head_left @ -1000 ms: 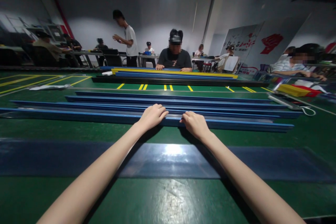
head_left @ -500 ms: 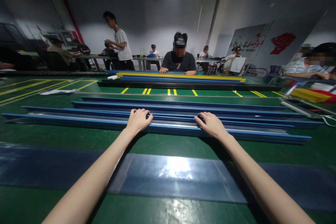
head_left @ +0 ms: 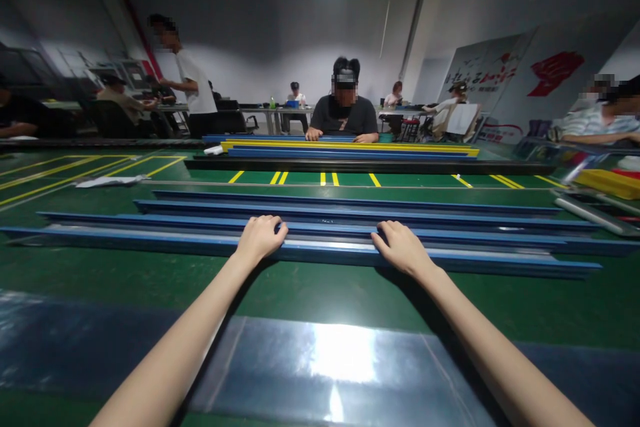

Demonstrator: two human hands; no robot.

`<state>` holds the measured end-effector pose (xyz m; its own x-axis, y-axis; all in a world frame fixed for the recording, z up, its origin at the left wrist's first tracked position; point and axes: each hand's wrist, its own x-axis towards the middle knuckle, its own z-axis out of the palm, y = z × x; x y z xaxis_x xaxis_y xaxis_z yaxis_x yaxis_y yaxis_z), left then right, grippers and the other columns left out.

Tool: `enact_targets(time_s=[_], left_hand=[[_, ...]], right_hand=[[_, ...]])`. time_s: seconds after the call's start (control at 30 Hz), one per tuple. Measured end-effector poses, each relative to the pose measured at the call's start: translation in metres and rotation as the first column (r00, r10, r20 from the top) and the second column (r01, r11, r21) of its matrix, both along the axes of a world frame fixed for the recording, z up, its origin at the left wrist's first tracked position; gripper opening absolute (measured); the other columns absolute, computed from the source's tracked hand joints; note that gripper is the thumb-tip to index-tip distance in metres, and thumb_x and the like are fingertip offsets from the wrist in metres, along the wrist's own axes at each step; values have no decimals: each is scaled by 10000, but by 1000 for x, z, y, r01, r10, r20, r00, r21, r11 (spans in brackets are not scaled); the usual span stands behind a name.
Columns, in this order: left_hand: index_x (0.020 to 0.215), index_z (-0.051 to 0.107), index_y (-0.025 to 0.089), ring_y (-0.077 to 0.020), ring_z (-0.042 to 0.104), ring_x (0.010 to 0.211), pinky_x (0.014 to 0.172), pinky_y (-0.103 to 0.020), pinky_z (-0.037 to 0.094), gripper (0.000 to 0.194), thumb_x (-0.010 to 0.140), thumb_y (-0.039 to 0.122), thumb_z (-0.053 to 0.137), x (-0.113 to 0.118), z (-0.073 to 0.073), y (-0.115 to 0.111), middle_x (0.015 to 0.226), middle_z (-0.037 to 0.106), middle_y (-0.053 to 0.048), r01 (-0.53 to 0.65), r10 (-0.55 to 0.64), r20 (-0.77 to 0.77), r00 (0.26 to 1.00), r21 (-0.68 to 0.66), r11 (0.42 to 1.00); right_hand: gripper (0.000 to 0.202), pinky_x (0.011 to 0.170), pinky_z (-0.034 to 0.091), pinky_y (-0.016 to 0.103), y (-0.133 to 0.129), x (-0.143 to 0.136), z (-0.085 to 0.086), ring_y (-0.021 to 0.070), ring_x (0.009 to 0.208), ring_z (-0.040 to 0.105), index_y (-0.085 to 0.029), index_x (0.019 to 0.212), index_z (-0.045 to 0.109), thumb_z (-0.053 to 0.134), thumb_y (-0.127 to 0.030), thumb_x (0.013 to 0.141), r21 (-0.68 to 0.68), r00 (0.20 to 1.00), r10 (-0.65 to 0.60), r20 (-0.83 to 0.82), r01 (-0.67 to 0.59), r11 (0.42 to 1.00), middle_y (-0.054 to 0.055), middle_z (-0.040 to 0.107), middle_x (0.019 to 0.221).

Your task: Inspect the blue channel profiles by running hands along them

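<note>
One translucent strip (head_left: 280, 360) lies nearer than the grip; there, the left hand (head_left: 261, 240) and right hand (head_left: 403, 248) curl part-closed over the front blue channel (head_left: 327, 255) (whether they pinch it, I cannot tell). Steadying or aligning seems in hand; any shift would call for even pressure. More blue channels (head_left: 330, 215) lie just beyond.

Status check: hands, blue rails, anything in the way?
Left hand and right hand apart on nearest blue rails; grip unclear. Rails lie crosswise on green table. Glossy strip lies nearer; nothing visibly blocking hands.
</note>
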<state>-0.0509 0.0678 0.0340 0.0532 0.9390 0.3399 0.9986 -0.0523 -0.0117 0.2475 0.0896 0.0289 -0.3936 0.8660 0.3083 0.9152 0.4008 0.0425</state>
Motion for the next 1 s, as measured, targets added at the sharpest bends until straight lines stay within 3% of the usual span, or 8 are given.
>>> enact_targets(time_s=[0.63, 1.0], left_hand=[[823, 628, 193, -209, 597, 847, 719, -284, 406, 358, 801, 298, 286, -24, -3, 42, 880, 667, -63, -20, 20, -17, 1000, -3, 1000], [806, 595, 191, -206, 582, 820, 690, -283, 406, 329, 810, 291, 281, -17, 0, 42, 847, 650, -65, -95, 94, -95, 991, -11, 995]], right_hand=[[332, 764, 315, 283, 38, -22, -9, 204, 852, 508, -135, 922, 549, 287, -333, 877, 45, 1000, -10, -5, 10, 999, 102, 594, 873], [340, 748, 329, 284, 42, -21, -6, 205, 845, 521, -142, 928, 564, 297, -343, 864, 37, 999, 15, -32, -14, 999, 102, 611, 872]])
